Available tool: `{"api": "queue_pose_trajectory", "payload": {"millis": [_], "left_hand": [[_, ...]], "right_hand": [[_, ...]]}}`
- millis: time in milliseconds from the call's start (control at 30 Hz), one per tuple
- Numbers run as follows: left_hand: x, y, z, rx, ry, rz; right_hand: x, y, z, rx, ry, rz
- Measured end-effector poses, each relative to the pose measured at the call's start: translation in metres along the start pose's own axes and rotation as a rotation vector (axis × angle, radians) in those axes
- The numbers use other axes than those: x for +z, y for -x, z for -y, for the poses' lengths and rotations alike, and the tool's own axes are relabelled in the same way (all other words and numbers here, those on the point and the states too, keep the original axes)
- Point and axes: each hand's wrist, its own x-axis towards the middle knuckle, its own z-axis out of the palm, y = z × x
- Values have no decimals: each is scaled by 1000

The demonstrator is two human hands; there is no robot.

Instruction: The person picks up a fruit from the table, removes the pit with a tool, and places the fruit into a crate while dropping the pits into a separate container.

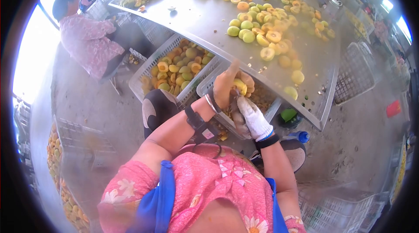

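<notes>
While gripped: round yellow fruit [239, 85].

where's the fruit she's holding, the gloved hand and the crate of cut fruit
fruit [239, 85], head view, its yellow flesh
gloved hand [252, 117], head view, back of the white glove
crate of cut fruit [153, 60], head view, its white left rim

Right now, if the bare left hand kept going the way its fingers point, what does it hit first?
The left hand points up toward the metal table. It already grips a yellow fruit; beyond that, the table's near edge looks first in line, then the fruit pile on it. Depth is unclear.
</notes>
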Motion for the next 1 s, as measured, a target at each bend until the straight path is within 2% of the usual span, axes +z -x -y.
{"api": "queue_pose_trajectory", "payload": {"millis": [33,133,167,200,233,267,300,400,433,500,533,567,600,633,700,833,933,1000], "left_hand": [[2,0,-2,-22,66,23],[-3,-6,16,144,-206,-99],[-7,-12,36,432,-387,-154],[-2,-11,34,406,-346,-174],[2,-10,31,379,-306,-194],[6,-7,28,350,-267,-216],[3,-6,16,208,-203,-146],[0,-2,-7,-35,-54,49],[-4,-5,-2,10,-130,55],[-3,-10,11,189,-387,-51],[-1,-10,15,276,-516,-105],[-1,-8,18,268,-499,-132],[-1,-7,14,176,-402,-110],[-3,-6,9,84,-302,-89],[3,-3,-1,-102,-3,-103],[-6,-2,12,98,-196,-58],[-5,-6,36,504,-431,-200],[-10,-5,25,240,-258,-142]], "right_hand": [[-2,0,4,9,-7,24],[-4,-11,-9,-90,80,-55],[-6,-24,-22,-293,195,-116],[1,-33,-26,-488,320,-204],[1,-30,-24,-446,302,-180],[-3,-22,-19,-255,185,-121],[1,-10,-6,-61,73,-84],[1,3,11,118,-77,47],[-4,-3,0,37,-36,63],[1,-12,-13,-122,100,-49],[-7,-16,-18,-111,27,38],[-14,-20,-23,-94,-46,125],[-22,-25,-28,-69,-117,209],[-37,-29,-27,40,-412,557],[-44,-31,-20,118,-545,720],[-8,-16,-13,-32,69,0],[4,-16,-13,-80,273,-199],[4,-14,-16,-27,220,-222]]}}
